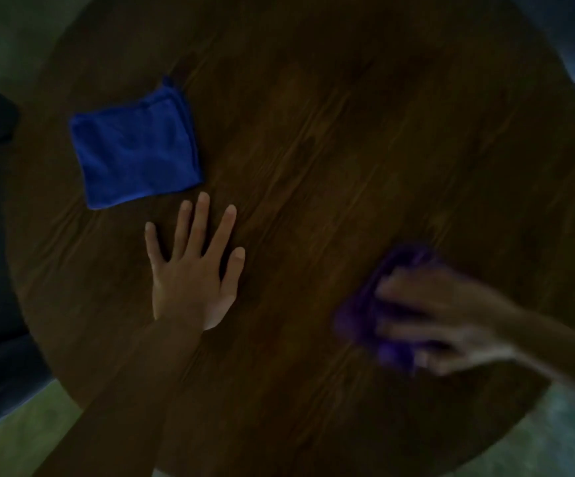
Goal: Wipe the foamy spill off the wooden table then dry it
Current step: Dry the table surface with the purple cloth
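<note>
Head view, dim light. Round dark wooden tabletop [313, 139] fills most of the frame; grain runs diagonally.

Left hand [193, 273]: palm down, flat on the wood, fingers spread and straight. Grip open, holding nothing. Forearm enters from the lower left.

Right hand [434, 318]: motion-blurred, near the right edge of the tabletop, arm coming in from the right. Fingers curled down over a purple cloth [372, 315], which lies pressed against the wood beneath the hand. Grip closed on the cloth. Cloth outline smeared by blur; its folds cannot be made out.

Blue cloth [136, 149]: folded into a rough rectangle, lying flat on the left part of the tabletop, just beyond the left fingertips, not touching them. Well apart from the purple cloth.

Foamy spill: none can be made out on the wood at this light level; surface between the hands reads as bare grain.

Pale floor [14, 438] shows past the near edge.
</note>
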Demonstrator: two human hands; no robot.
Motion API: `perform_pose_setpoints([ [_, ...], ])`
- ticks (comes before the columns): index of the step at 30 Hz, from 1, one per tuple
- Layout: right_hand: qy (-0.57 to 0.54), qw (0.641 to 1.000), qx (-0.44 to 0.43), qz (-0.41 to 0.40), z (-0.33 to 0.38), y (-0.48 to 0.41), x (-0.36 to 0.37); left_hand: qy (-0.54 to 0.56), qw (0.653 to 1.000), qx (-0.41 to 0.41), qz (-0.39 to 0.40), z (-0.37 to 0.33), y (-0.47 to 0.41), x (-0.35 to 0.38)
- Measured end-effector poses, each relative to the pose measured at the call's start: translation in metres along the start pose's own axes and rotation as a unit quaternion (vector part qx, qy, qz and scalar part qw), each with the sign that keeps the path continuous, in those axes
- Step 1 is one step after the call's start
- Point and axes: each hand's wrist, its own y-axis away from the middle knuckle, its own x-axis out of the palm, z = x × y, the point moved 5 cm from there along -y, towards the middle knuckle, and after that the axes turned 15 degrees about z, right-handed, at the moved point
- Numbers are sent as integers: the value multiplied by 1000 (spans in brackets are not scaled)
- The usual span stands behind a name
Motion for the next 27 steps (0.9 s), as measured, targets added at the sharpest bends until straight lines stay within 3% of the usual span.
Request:
perform_pose_setpoints([
  [1,-55,990,124,-29,-37,14,-3,0,1000,-1,1,-1,1,0],
  [2,-112,956,265,-51,-70,27,-9,1,1000,-2,0,-1,1,-1],
  [4,-237,805,539,-75,-99,38,-7,0,1000,-2,1,-2,1,-2],
  [5,-276,735,614,-80,-92,31,-11,1,1000,0,3,-2,1,-3],
  [6,-285,710,638,-83,-73,16,-17,3,1000,0,4,-2,1,-3],
  [7,-261,733,622,-88,-46,-5,-21,5,1000,-3,5,0,1,-4],
  [8,-235,786,565,-87,-10,-25,-24,6,1000,-5,8,0,1,-4],
  [10,-191,915,350,-55,88,-56,-20,5,1000,-4,10,-2,2,-4],
  [11,-165,963,213,-21,137,-58,-16,3,1000,-6,10,-3,2,-5],
  [13,-76,994,-42,64,187,-30,1,2,1000,-10,10,-5,2,-5],
  [14,-26,988,-122,87,182,-8,11,2,1000,-11,9,-6,2,-5],
  [15,-1,984,-151,98,160,14,20,3,1000,-13,8,-6,2,-5],
  [17,-27,994,-77,70,87,50,23,4,1000,-16,9,-5,1,-5],
  [19,-76,992,99,21,6,78,20,3,1000,-18,5,-4,1,-5],
  [20,-99,974,202,8,-29,85,17,3,1000,-19,2,-3,2,-6],
  [22,-152,902,404,-19,-82,81,9,2,1000,-23,1,-2,2,-6],
  [24,-211,809,548,-39,-120,49,-7,-3,1000,-28,1,-1,1,-6],
  [26,-250,756,603,-59,-146,7,-27,-5,1000,-29,-6,0,2,-6],
  [27,-255,756,599,-66,-154,-13,-35,-4,1000,-25,-11,0,3,-6],
])
